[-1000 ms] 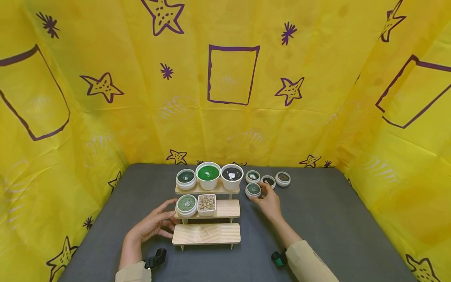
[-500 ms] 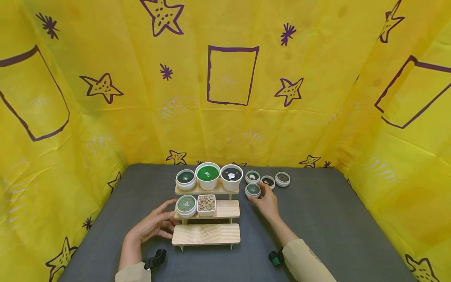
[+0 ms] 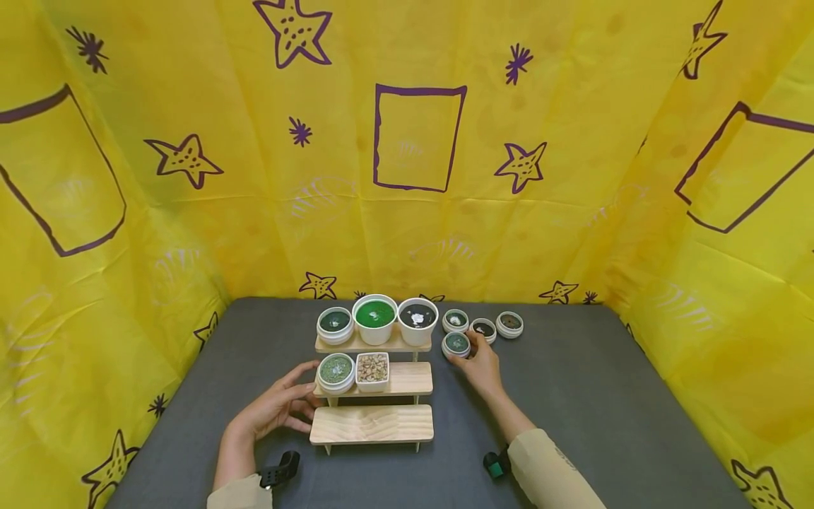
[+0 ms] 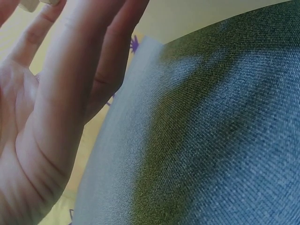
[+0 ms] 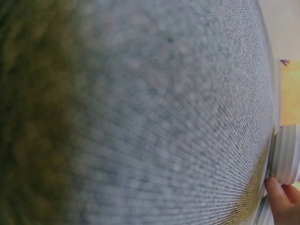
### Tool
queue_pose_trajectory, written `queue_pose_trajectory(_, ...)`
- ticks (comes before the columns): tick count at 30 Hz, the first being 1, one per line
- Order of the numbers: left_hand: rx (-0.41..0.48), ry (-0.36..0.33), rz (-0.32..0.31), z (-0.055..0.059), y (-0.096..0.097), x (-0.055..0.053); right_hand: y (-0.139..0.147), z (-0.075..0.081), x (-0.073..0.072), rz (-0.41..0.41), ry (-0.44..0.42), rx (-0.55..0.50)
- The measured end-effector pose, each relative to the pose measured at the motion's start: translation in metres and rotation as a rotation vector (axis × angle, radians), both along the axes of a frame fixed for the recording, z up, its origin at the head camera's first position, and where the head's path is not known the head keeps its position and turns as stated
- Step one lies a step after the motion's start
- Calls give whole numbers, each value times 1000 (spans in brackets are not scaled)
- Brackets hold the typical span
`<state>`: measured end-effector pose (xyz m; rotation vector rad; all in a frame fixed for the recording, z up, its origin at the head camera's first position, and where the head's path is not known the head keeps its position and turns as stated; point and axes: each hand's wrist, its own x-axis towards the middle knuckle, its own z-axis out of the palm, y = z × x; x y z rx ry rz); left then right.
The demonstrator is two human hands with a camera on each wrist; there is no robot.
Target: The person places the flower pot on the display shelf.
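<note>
My right hand [image 3: 481,367] pinches a small round white pot [image 3: 456,343] with a dark teal, white-flecked filling, thumb and index finger at its sides. In the right wrist view, fingertips [image 5: 281,199] touch a white ribbed pot [image 5: 286,154] at the right edge. My left hand [image 3: 276,404] rests at the left end of a three-step wooden stand [image 3: 407,379], its fingers loosely extended. On the middle step sit a pale green pot [image 3: 335,371] and a square dish of beige bits [image 3: 372,369]. The left wrist view shows only the hand [image 4: 61,93] and grey cloth.
The top step carries a dark green pot [image 3: 334,322], a bright green tub [image 3: 375,314] and a black-filled tub [image 3: 417,317]. Three more small pots stand near my right hand: a dark one [image 3: 455,319], a black one [image 3: 484,328] and a brownish one [image 3: 510,323]. Yellow cloth surrounds the grey tabletop [image 3: 604,396].
My right forearm has shifted slightly left, while its fingers stay on the same pot. The left hand and the stand look unmoved.
</note>
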<state>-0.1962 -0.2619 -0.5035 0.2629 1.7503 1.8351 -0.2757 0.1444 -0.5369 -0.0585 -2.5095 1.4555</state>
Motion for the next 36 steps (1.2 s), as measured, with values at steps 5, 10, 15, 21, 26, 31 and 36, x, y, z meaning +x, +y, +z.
queue_pose_trajectory(5,1,1,-1,0,0,0,2,-2,-2,5,-12,4)
queue_pose_trajectory(10,-1,0,-1,-1,0,-1,4,-1,-3,5,-12,-1)
queue_pose_trajectory(15,-2,0,-2,0,0,-1,5,-2,-4,11,-10,7)
queue_pose_trajectory(21,7,0,-8,0,0,0,5,-2,-4,19,-14,1)
queue_pose_trajectory(26,-5,-8,2,1,0,1,5,-2,-4,24,-18,-10)
queue_pose_trajectory(31,-13,-13,12,2,1,1,4,-2,-3,14,-17,-13)
queue_pose_trajectory(36,-7,-12,7,2,1,1,5,0,-2,6,-23,-6)
